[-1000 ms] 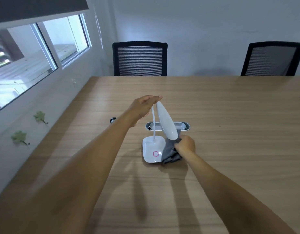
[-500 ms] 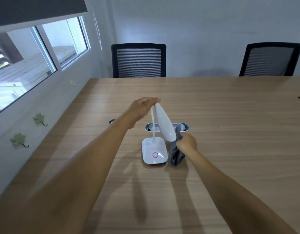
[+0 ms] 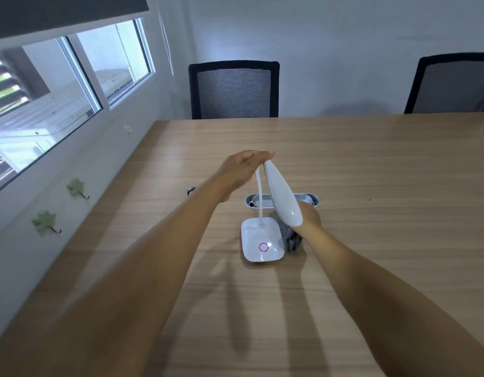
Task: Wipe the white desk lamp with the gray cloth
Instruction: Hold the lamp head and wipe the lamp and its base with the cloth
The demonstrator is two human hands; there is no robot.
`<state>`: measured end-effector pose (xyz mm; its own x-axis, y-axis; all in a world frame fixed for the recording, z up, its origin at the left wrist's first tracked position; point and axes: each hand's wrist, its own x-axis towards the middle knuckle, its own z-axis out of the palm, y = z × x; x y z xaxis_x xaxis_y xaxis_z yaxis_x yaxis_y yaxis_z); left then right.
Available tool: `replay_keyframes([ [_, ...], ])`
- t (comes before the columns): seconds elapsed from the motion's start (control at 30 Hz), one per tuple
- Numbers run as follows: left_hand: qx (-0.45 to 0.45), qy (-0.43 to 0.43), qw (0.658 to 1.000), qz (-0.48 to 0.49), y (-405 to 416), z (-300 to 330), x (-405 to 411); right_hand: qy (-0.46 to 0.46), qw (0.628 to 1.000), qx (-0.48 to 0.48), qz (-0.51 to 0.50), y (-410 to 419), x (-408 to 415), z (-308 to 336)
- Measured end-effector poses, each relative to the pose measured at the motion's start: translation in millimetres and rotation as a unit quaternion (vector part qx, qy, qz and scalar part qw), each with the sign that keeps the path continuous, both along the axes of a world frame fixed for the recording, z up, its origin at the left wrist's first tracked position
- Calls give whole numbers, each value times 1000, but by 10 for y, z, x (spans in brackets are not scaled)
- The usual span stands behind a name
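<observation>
The white desk lamp (image 3: 282,197) stands on the wooden table (image 3: 371,164), its square base with a pink ring near the middle. My left hand (image 3: 242,170) pinches the top of the lamp where the thin neck meets the long oval head. My right hand (image 3: 308,215) is partly hidden behind the lower end of the head and holds the gray cloth (image 3: 292,239) against its underside. The cloth hangs down just right of the base.
A silver oval cable port (image 3: 311,199) is set into the table behind the lamp. Two black mesh chairs (image 3: 234,89) stand at the far edge. A wall with windows (image 3: 72,85) runs along the left. A small dark object (image 3: 191,190) lies beside my left forearm.
My right hand has slid with the cloth from beside the base up and back behind the lamp head's lower end. My left hand has kept its hold at the top.
</observation>
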<state>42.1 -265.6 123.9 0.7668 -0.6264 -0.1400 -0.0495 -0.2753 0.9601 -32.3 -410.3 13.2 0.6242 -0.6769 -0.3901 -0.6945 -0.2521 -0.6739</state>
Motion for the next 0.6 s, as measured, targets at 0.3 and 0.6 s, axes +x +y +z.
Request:
replay_keyframes([
  [0.3, 5, -3, 1000, -4, 2, 26, 1, -26, 993, -91, 64, 196, -259, -6],
  [0.6, 9, -14, 1000, 3, -8, 49, -47, -2, 965, -197, 173, 920, -492, -133],
])
